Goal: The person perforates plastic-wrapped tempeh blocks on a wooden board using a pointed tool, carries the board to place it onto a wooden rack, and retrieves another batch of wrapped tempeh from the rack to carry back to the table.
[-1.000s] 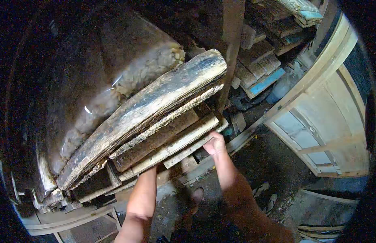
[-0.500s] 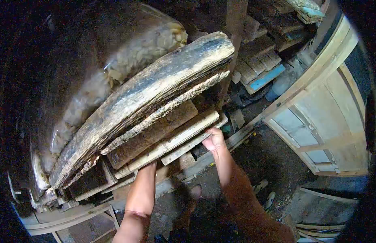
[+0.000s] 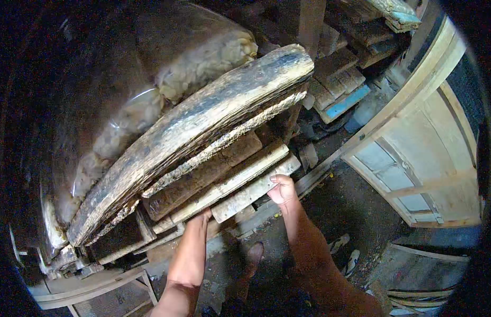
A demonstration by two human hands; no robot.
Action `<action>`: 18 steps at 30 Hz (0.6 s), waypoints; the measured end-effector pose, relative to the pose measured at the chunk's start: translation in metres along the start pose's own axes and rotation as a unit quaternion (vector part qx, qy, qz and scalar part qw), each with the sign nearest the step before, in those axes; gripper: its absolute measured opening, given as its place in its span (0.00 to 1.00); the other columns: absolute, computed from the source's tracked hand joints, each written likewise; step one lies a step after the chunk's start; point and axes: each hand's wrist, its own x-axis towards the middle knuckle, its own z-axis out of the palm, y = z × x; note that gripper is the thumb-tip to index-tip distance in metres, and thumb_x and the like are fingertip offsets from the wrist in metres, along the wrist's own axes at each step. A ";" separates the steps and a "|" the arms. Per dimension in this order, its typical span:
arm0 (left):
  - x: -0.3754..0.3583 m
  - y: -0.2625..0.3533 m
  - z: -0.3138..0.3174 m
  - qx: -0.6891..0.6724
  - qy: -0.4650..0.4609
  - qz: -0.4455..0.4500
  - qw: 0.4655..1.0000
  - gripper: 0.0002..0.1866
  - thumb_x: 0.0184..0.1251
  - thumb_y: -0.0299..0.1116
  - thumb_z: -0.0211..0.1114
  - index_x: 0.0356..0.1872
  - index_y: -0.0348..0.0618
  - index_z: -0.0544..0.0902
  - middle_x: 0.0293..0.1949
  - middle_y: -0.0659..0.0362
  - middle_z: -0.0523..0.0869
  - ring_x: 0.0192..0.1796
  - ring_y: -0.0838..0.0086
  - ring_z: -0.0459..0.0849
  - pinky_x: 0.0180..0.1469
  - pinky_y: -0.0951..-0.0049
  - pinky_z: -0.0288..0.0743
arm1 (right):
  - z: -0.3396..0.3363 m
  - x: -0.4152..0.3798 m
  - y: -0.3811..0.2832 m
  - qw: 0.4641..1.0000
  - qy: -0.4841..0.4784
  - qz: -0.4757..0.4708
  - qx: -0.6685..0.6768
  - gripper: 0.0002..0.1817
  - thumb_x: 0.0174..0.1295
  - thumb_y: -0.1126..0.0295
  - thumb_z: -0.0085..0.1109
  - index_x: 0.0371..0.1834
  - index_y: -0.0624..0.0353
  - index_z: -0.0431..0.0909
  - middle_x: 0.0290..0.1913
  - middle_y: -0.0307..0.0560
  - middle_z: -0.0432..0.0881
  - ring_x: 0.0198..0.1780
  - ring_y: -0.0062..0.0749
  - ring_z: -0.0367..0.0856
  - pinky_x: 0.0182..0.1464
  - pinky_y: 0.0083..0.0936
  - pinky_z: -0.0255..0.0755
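My right hand (image 3: pixel 282 189) grips the near edge of a short pale board (image 3: pixel 250 194), thumb on top and fingers curled beneath. This board juts out from under a light, rough-edged plank (image 3: pixel 240 174). At the board's left end is my left hand (image 3: pixel 202 217), its fingers hidden under the stacked wood. A brown plank (image 3: pixel 203 177) lies farther in, above the light one. Over them stretches a thick, weathered timber slab (image 3: pixel 198 119) with a crusty strip of wood (image 3: pixel 224 140) along its lower side.
Clear plastic bags of pale pieces (image 3: pixel 203 66) rest behind the slab. More planks (image 3: pixel 340 82) are piled at the back right, near an upright post (image 3: pixel 310 31). A wooden panelled frame (image 3: pixel 414 164) leans at right. Sandals (image 3: pixel 351 262) lie on the dirt floor.
The short board has come out toward me, showing more of its top face. My right thumb now lies over it, and my left hand has shifted slightly right.
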 end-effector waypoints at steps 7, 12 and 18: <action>-0.047 -0.012 0.019 0.009 0.102 -0.009 0.995 0.33 0.70 0.59 0.53 0.66 0.46 0.73 0.66 0.56 0.76 0.64 0.61 0.76 0.67 0.47 0.69 | -0.021 -0.026 0.012 0.999 -0.023 -0.011 0.041 0.15 0.48 0.72 0.56 0.38 0.68 0.82 0.41 0.53 0.86 0.45 0.46 0.83 0.60 0.45 0.71; -0.062 -0.022 0.012 0.042 0.097 0.025 0.994 0.38 0.69 0.64 0.48 0.69 0.44 0.69 0.70 0.58 0.70 0.69 0.62 0.69 0.69 0.55 0.64 | -0.017 -0.053 0.012 1.000 -0.016 -0.006 0.009 0.24 0.47 0.72 0.58 0.49 0.71 0.79 0.50 0.56 0.85 0.56 0.50 0.80 0.65 0.49 0.67; -0.063 -0.017 0.000 0.033 0.060 0.075 0.995 0.42 0.68 0.67 0.47 0.72 0.44 0.66 0.73 0.58 0.67 0.72 0.60 0.65 0.72 0.56 0.59 | -0.035 -0.059 0.019 0.998 -0.045 0.028 0.033 0.23 0.46 0.72 0.59 0.48 0.69 0.81 0.50 0.55 0.84 0.57 0.51 0.80 0.66 0.51 0.65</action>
